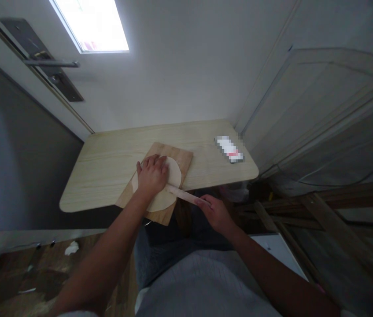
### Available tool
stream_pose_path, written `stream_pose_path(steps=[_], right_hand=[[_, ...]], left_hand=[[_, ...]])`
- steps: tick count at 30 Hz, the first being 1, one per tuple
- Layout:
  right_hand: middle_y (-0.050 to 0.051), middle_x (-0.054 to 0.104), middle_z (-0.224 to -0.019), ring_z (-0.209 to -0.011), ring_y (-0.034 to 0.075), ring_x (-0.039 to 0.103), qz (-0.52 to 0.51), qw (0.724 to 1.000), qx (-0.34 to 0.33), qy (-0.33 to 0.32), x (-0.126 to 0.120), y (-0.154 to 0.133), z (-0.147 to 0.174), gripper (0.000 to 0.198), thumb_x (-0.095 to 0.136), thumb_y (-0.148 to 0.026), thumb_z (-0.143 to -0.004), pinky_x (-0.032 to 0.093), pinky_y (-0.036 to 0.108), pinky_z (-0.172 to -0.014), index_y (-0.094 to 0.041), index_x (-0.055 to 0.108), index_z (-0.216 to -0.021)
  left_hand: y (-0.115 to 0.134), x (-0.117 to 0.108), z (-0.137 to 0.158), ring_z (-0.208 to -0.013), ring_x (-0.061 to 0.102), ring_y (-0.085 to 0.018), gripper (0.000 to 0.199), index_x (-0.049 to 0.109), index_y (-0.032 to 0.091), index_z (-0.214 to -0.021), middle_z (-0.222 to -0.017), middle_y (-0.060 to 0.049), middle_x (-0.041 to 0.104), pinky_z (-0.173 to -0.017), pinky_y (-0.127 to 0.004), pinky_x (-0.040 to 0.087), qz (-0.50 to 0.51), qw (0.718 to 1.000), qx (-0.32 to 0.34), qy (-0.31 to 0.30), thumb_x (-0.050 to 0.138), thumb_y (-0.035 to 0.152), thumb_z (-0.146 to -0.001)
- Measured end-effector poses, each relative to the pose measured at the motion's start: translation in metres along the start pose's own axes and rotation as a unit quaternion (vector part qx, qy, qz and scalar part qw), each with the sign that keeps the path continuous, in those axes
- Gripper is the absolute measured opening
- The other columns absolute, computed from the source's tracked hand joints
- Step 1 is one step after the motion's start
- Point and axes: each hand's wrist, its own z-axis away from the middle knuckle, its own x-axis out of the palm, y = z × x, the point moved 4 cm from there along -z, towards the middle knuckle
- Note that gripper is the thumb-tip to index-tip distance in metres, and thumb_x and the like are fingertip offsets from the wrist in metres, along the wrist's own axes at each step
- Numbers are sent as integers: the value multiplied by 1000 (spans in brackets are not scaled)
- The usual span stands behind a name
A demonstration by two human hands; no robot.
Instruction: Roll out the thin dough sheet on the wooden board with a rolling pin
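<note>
From where I stand I can't read any lettering, number, brand or sign. The slim rectangular item (227,149) near the right end of the table (107,169) shows only as blurred white and pinkish blocks, so whatever may be on it can't be made out.
</note>
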Motion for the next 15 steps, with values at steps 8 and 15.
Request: stream_pose_path(steps=[8,15], right_hand=[[-3,52,-59,-55,12,48,-3,999,-9,-51,1,-7,7,47,49,-61,-95,30,24,-51,-18,64,-82],[-5,46,-58,-54,12,44,-27,999,-10,-29,3,-3,26,43,51,-58,-95,28,24,-50,-18,63,-89]], left_hand=[[0,-14,18,-133,49,-32,44,57,23,-135,-143,-12,57,-114,-68,26,33,997,-48,53,32,40,-103],[10,-16,91,-145,39,-27,46,47,26,-146,-155,-9,47,-119,-58,24,69,997,-18,40,33,40,-104]])
